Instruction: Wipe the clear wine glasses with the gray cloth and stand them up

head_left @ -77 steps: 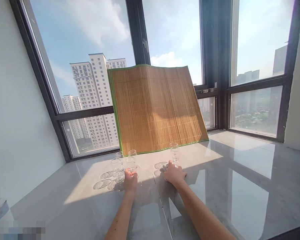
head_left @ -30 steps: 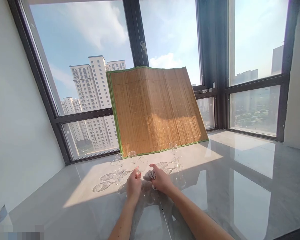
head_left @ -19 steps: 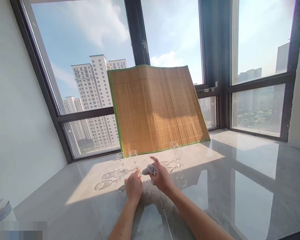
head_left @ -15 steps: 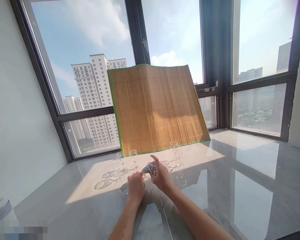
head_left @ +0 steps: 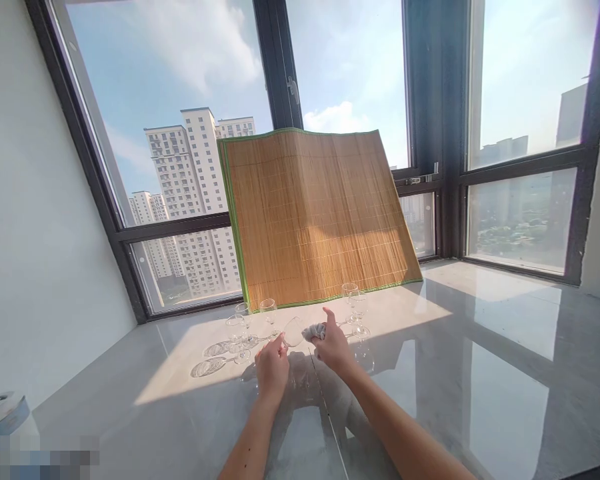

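Since half a second ago the small grey crumpled cloth (head_left: 314,331) has drawn back from the clear stemmed wine glass (head_left: 293,331); the left hand (head_left: 273,367) pinches the tilted glass above the grey marble surface (head_left: 430,400); the right hand (head_left: 334,347) grips the cloth just beside its bowl.

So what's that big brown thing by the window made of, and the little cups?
The big mat looks like thin bamboo slats, matt tan, with a green edge. The cups, like the wine glass in the left hand, look like clear shiny glass: you see through them.
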Tool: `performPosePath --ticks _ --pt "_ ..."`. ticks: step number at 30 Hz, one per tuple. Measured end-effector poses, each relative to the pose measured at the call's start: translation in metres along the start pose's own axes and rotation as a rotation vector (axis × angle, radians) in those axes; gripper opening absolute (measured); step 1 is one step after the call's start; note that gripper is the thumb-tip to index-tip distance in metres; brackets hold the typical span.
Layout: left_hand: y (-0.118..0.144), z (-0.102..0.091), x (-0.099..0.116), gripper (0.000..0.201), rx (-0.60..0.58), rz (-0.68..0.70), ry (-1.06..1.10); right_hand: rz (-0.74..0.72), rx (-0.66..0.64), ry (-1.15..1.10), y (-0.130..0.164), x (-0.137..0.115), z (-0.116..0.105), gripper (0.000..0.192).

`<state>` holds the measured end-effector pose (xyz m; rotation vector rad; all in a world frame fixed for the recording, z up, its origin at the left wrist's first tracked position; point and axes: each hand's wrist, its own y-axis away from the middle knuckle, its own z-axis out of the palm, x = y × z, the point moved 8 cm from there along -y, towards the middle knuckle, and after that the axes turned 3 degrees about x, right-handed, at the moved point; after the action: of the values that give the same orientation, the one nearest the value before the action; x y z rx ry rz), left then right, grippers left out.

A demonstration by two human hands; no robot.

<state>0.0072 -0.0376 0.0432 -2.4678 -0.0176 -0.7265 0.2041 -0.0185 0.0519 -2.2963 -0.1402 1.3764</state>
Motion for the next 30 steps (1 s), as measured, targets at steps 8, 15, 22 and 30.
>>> performPosePath --ticks 8,15,22,30 --pt "0.003 -0.002 -0.007 0.045 -0.031 -0.067 -0.132 -0.26 -0.088 -0.193 0.015 -0.043 0.003 0.074" --pt "0.007 0.007 0.013 0.045 -0.079 0.132 -0.181 -0.264 0.055 -0.12 0.008 -0.035 -0.007 0.078" --pt "0.007 0.002 0.022 0.042 -0.004 0.214 -0.04 -0.116 0.075 -0.013 -0.002 -0.015 -0.012 0.07" --pt "0.002 -0.002 0.009 0.036 0.018 0.062 0.029 -0.071 0.007 -0.041 -0.001 -0.012 -0.006 0.063"
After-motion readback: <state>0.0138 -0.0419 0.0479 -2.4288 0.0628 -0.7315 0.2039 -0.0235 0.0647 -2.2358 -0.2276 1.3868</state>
